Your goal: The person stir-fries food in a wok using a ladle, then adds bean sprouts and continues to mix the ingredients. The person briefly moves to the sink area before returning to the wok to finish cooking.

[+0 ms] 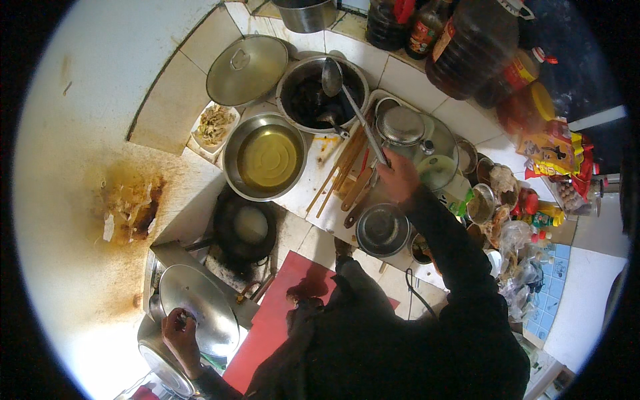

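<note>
My right hand (400,177) is closed around the handle of a long metal ladle (363,120). The ladle's bowl is over a steel pot (283,105) with dark contents, near its far right rim; I cannot tell whether it touches. My left hand (180,335) grips the knob of a large, shiny domed lid (210,307), which is tilted at the lower left. Part of a second wide, round metal vessel (160,363) shows beneath that hand. Left of the pot stands a steel basin (230,163) of yellowish liquid.
A blackened wok (227,230) sits on the stove. Chopsticks (328,188), a covered pan (400,127) and a round dark pan (383,230) lie near my right arm. Another lid (247,70) leans against the wall. Large bottles (473,47) line the far ledge.
</note>
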A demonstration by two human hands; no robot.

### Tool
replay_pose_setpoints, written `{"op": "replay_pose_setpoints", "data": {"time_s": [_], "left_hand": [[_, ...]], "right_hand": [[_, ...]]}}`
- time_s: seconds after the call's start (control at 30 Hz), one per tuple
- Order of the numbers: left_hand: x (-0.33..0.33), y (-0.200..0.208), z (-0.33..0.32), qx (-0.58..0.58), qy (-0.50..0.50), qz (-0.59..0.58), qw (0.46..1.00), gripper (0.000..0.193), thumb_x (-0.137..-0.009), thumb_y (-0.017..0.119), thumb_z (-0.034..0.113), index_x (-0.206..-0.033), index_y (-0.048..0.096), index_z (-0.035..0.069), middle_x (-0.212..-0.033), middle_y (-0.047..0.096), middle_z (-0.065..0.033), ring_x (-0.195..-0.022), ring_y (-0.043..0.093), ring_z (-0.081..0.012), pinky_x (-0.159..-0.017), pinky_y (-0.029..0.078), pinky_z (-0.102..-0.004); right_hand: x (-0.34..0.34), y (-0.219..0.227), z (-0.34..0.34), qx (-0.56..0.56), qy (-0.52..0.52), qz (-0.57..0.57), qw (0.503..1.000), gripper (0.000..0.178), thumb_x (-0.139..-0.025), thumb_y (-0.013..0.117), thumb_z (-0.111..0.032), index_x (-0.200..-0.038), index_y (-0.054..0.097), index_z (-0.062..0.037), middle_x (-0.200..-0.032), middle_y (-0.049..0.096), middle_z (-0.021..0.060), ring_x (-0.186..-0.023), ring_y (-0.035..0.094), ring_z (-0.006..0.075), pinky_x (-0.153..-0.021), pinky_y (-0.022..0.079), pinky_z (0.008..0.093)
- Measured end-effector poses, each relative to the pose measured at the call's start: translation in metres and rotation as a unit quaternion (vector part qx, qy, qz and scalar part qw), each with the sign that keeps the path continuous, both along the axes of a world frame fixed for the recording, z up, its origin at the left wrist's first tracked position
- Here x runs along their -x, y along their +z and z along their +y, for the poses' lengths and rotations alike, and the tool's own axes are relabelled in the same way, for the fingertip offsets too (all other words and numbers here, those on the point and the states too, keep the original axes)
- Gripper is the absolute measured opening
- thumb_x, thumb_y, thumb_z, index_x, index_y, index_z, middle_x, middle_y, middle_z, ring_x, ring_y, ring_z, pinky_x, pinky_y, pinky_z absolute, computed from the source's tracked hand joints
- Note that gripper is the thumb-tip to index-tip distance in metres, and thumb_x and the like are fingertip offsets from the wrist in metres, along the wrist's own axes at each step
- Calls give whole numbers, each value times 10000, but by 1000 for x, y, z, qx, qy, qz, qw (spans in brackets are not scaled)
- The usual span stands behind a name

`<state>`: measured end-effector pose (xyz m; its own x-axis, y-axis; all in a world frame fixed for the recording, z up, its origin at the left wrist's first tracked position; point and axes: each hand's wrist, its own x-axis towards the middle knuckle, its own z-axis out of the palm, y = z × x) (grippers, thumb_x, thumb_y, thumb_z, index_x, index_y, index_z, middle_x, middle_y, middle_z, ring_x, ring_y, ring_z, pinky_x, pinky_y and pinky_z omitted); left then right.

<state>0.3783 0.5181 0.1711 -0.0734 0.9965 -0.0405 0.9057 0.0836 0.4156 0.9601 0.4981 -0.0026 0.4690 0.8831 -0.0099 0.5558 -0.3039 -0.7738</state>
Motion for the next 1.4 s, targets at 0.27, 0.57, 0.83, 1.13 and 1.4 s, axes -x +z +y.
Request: {"op": "replay_pose_setpoints", "data": {"time_s": [0.27, 0.57, 0.83, 1.13, 1.4], "left_hand": [[0, 6, -8, 11, 35, -51, 998, 219, -752, 625, 30, -961, 690, 25, -783, 533, -52, -641, 511, -136, -596, 420, -304], [0, 9, -11, 5, 27, -44, 999, 240, -761, 628, 25, -992, 692, 19, -801, 542, -42, -651, 507, -118, -602, 426, -288], [6, 14, -16, -4, 16, -48, 999, 238, -771, 623, 19, -1000, 689, 15, -799, 550, -49, -656, 515, -118, -610, 428, -284], [8, 0, -13, 0, -9, -70, 998, 250, -752, 642, -3, -997, 689, 10, -810, 574, -57, -679, 544, -132, -641, 456, -287], [8, 6, -14, 1, -2, -61, 998, 279, -735, 645, -16, -1008, 693, 14, -809, 564, -58, -669, 546, -132, -639, 459, -284]], "right_hand": [[7, 5, 11, 37, 1, 183, 982, 311, -904, 560, -176, -1142, 560, 25, -688, 576, 146, -545, 575, 301, -524, 479, 422], [8, -4, 28, 43, -16, 469, 882, 134, -927, 542, -164, -978, 568, -43, -646, 529, 30, -432, 466, 116, -397, 387, 296], [-3, 26, -7, 17, 19, 485, 874, 152, -943, 527, -208, -985, 542, -63, -668, 526, 26, -386, 453, 101, -332, 353, 278], [-2, 52, -29, 58, 24, 466, 883, 169, -953, 538, -195, -1023, 590, -50, -694, 551, 7, -525, 500, 83, -450, 404, 244], [26, 75, -37, 59, -4, 455, 889, 155, -942, 526, -193, -973, 547, -43, -663, 527, 31, -387, 458, 104, -335, 373, 280]]}}
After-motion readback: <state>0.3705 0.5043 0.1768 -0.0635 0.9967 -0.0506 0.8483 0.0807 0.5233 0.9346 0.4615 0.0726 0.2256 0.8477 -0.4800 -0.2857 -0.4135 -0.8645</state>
